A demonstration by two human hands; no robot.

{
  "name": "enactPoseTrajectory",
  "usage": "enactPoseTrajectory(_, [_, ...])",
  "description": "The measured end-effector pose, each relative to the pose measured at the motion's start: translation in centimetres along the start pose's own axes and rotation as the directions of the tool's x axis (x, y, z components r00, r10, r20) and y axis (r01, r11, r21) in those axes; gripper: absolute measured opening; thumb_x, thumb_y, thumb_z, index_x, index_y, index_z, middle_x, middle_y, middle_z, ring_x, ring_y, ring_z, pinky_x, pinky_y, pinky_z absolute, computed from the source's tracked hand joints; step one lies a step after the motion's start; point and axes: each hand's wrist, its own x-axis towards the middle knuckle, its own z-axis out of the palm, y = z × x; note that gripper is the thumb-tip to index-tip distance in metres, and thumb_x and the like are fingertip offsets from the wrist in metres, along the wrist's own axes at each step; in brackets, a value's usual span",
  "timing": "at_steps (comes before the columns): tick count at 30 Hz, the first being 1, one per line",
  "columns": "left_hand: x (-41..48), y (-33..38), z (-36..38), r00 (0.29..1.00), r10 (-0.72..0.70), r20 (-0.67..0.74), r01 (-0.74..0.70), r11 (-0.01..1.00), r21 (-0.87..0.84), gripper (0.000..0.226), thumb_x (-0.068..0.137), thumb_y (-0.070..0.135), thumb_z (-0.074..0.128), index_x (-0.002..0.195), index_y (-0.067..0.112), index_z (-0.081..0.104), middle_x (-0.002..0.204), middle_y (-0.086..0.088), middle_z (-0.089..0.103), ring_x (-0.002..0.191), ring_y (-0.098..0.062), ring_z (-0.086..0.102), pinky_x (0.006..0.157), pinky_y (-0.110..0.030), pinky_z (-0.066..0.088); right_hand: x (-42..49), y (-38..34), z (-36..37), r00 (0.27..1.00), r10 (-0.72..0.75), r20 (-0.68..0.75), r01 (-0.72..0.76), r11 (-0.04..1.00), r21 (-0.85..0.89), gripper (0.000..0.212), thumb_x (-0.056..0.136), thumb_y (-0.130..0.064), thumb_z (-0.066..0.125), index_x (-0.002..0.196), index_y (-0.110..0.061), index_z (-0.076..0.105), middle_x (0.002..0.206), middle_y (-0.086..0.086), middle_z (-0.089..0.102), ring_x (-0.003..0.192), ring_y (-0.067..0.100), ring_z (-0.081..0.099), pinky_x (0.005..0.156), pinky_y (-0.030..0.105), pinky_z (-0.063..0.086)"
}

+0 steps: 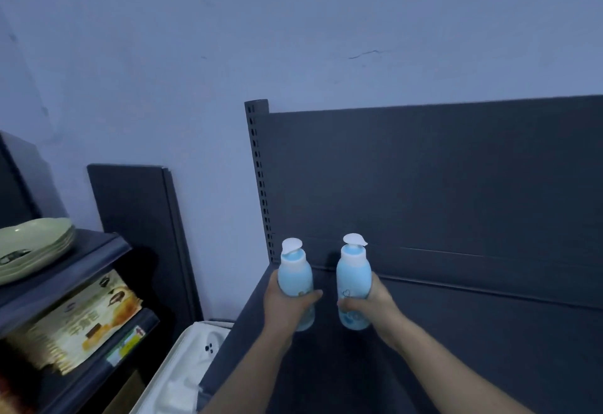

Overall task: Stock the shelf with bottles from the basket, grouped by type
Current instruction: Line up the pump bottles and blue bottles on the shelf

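Two light blue pump bottles with white pump heads stand upright side by side over the left end of the dark grey shelf [456, 332]. My left hand [287, 307] grips the left bottle [295, 275] around its lower body. My right hand [372, 302] grips the right bottle [353, 271] the same way. I cannot tell whether the bottle bases touch the shelf board. The basket is out of sight.
The shelf's dark back panel [440, 178] and its slotted upright post [257, 169] rise behind the bottles. At left, another rack holds stacked green plates [36, 247] and packaged goods [75, 319]. A white tray-like object [182, 371] lies below, between the two racks.
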Motion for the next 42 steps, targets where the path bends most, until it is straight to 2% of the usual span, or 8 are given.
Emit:
enactPoseTrajectory(4, [4.1, -0.7, 0.7, 1.000, -0.010, 0.025, 0.010, 1.000, -0.008, 0.057, 0.060, 0.008, 0.085, 0.105, 0.018, 0.052, 0.096, 0.000, 0.062, 0.087, -0.017, 0.059, 0.070, -0.027, 0.046, 3.3, 0.3, 1.1, 1.000, 0.012, 0.000, -0.012, 1.000, 0.007, 0.064, 0.069, 0.000, 0.074, 0.117, -0.024, 0.040, 0.107, 0.003, 0.057, 0.099, 0.018, 0.056, 0.081, 0.032, 0.049])
enactPoseTrajectory(10, [9.3, -1.9, 2.1, 0.998, -0.004, 0.058, 0.005, 1.000, -0.027, 0.054, 0.061, 0.003, 0.082, 0.102, 0.020, 0.051, 0.092, 0.002, 0.062, 0.081, -0.007, 0.058, 0.061, -0.018, 0.044, 7.6, 0.5, 2.4, 1.000, 0.022, 0.010, -0.023, 0.997, 0.078, 0.071, 0.062, 0.002, 0.076, 0.117, -0.018, 0.036, 0.104, 0.004, 0.056, 0.092, 0.015, 0.056, 0.071, 0.026, 0.050])
enactPoseTrajectory(17, [13.1, -4.0, 3.3, 0.998, -0.005, 0.056, 0.007, 0.999, -0.042, 0.056, 0.060, 0.001, 0.082, 0.103, 0.019, 0.051, 0.097, -0.003, 0.064, 0.088, -0.019, 0.061, 0.074, -0.031, 0.049, 10.8, 1.2, 2.4, 0.998, 0.031, 0.059, -0.036, 0.997, 0.074, 0.076, 0.052, -0.008, 0.072, 0.119, -0.021, 0.041, 0.109, 0.007, 0.058, 0.097, 0.019, 0.058, 0.072, 0.027, 0.051])
enactPoseTrajectory(21, [14.2, -4.6, 4.0, 0.998, 0.006, 0.068, -0.002, 0.998, -0.060, 0.057, 0.061, 0.001, 0.081, 0.108, 0.017, 0.053, 0.098, -0.002, 0.066, 0.089, -0.017, 0.063, 0.070, -0.026, 0.050, 11.9, 1.5, 2.2, 0.999, 0.024, 0.039, -0.026, 0.997, 0.066, 0.069, 0.052, -0.006, 0.075, 0.111, -0.028, 0.046, 0.117, 0.009, 0.057, 0.106, 0.024, 0.058, 0.084, 0.037, 0.053])
enactPoseTrajectory(23, [14.7, -4.8, 4.5, 0.997, 0.000, 0.074, 0.004, 0.998, -0.056, 0.057, 0.060, 0.003, 0.081, 0.108, 0.018, 0.053, 0.096, -0.002, 0.066, 0.089, -0.016, 0.064, 0.068, -0.026, 0.051, 12.2, 1.8, 2.0, 0.999, 0.021, 0.030, -0.023, 0.998, 0.063, 0.065, 0.059, 0.000, 0.077, 0.108, -0.030, 0.047, 0.116, 0.008, 0.058, 0.106, 0.024, 0.058, 0.089, 0.040, 0.052])
enactPoseTrajectory(29, [15.4, -5.3, 4.8, 0.995, 0.003, 0.099, 0.000, 1.000, -0.030, 0.056, 0.059, 0.005, 0.081, 0.107, 0.013, 0.053, 0.096, -0.006, 0.067, 0.088, -0.021, 0.066, 0.068, -0.030, 0.054, 12.2, 1.9, 1.9, 1.000, 0.021, 0.016, -0.022, 0.999, 0.039, 0.060, 0.069, 0.005, 0.075, 0.113, -0.021, 0.044, 0.112, 0.004, 0.059, 0.105, 0.020, 0.059, 0.088, 0.036, 0.052])
enactPoseTrajectory(34, [15.1, -5.1, 4.9, 0.995, 0.012, 0.097, -0.008, 0.999, -0.040, 0.058, 0.060, 0.002, 0.081, 0.108, 0.013, 0.051, 0.097, -0.007, 0.066, 0.089, -0.020, 0.065, 0.068, -0.030, 0.054, 12.0, 1.7, 1.4, 1.000, 0.010, 0.023, -0.010, 1.000, 0.004, 0.058, 0.068, 0.004, 0.075, 0.106, -0.028, 0.044, 0.112, 0.004, 0.059, 0.105, 0.020, 0.058, 0.089, 0.038, 0.052])
enactPoseTrajectory(42, [14.4, -4.9, 4.7, 0.991, 0.014, 0.130, -0.014, 1.000, -0.003, 0.063, 0.060, 0.003, 0.084, 0.112, 0.012, 0.049, 0.102, -0.007, 0.064, 0.090, -0.017, 0.063, 0.065, -0.021, 0.049, 11.6, 1.5, 0.9, 0.999, 0.028, 0.038, -0.027, 0.999, -0.022, 0.060, 0.070, 0.005, 0.074, 0.113, -0.023, 0.043, 0.111, 0.005, 0.059, 0.105, 0.021, 0.058, 0.091, 0.040, 0.051])
